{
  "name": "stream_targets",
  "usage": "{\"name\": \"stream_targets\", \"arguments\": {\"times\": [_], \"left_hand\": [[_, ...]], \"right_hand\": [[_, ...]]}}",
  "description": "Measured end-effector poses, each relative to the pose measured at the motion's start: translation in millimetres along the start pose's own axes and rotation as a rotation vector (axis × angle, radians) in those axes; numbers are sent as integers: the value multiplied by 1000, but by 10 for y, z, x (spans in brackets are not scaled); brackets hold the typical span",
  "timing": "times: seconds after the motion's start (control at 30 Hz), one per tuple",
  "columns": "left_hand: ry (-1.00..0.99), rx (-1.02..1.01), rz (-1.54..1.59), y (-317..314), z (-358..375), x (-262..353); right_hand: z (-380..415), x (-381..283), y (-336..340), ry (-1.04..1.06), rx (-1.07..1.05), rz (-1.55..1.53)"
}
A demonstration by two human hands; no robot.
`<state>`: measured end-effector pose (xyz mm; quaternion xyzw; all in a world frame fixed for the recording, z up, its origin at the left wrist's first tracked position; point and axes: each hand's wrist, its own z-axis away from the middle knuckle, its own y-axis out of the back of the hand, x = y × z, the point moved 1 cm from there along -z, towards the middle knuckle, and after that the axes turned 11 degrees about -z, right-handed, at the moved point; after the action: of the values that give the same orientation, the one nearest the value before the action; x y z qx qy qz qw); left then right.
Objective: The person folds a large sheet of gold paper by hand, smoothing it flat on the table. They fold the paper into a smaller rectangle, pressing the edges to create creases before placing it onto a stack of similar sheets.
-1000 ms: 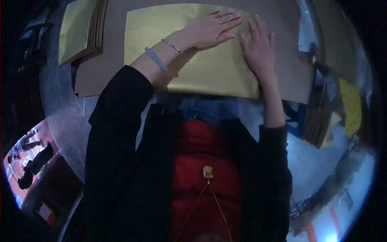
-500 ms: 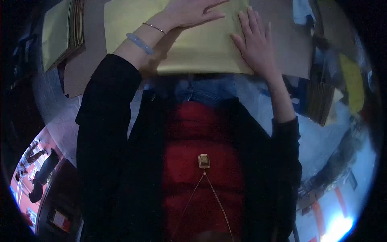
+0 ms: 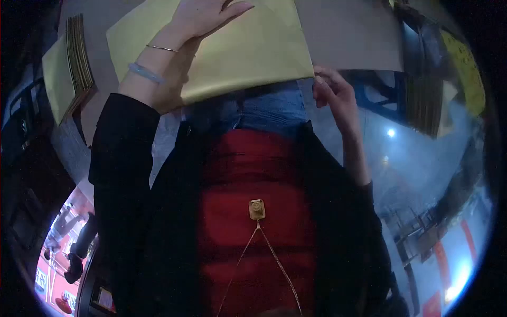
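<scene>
A: Start at the left; what lies there?

B: A stack of gold sheets (image 3: 66, 68) at the table's left edge, well apart from the hands; it looks set aside.

A: And the left hand (image 3: 203, 15)?

B: It lies flat on the gold sheet (image 3: 248, 50), fingers spread and straight, gripping nothing; I judge it pins the paper down; a pale bangle (image 3: 143, 73) and a thin bracelet (image 3: 161, 48) sit on that wrist.

A: Where is the sheet itself?

B: On brown cardboard (image 3: 348, 37), its near edge hanging over the lap.

A: The right hand (image 3: 332, 95)?

B: At the sheet's near right corner, fingers curled and nearly closed; it seems to pinch that corner, though I cannot tell for sure.
</scene>
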<state>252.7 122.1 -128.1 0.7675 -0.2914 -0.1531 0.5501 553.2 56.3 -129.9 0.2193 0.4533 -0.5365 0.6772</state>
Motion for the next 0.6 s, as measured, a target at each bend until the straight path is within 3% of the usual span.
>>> {"name": "stream_targets", "arguments": {"times": [0.33,0.43,0.6], "left_hand": [[6,-37,-24,94,47,-16],[14,-36,-28,120,45,25],[30,-26,-37,86,-6,33]], "right_hand": [[0,-135,-40,29,-161,81],[-22,-132,-78,-16,-107,142],[17,-131,-200,48,160,341]]}}
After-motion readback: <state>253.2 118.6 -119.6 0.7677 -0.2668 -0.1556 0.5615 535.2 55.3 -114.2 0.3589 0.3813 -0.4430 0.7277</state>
